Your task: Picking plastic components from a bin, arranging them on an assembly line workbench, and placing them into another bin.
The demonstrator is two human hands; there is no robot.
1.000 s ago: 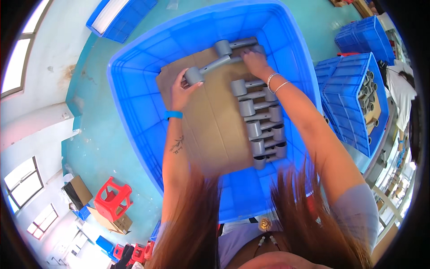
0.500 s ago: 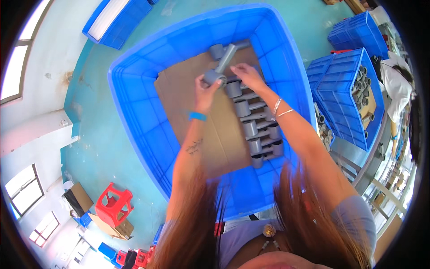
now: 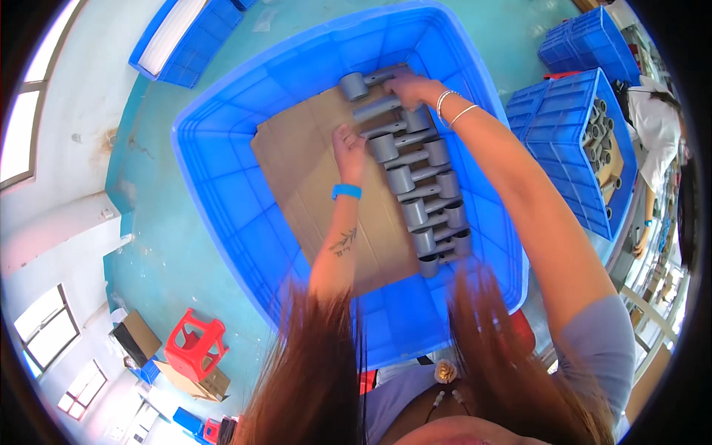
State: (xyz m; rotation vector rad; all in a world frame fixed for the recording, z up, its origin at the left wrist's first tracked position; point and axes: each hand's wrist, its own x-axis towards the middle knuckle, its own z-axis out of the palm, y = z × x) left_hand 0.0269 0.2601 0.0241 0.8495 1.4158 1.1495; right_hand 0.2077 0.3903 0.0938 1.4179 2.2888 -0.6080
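Grey pipe fittings [image 3: 426, 189] lie in a row down the right side of a cardboard sheet [image 3: 311, 170] inside a big blue crate [image 3: 222, 178]. Right hand [image 3: 404, 87] curls around a fitting at the row's far end. Left hand [image 3: 348, 144] rests fingers-down just beside a fitting near the top, holding nothing that can be made out. A second blue crate [image 3: 564, 126] of parts stands to the right; a red stool [image 3: 194, 343] is on the floor.

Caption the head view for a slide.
Both hands lay grey pipe fittings on cardboard inside a blue crate.
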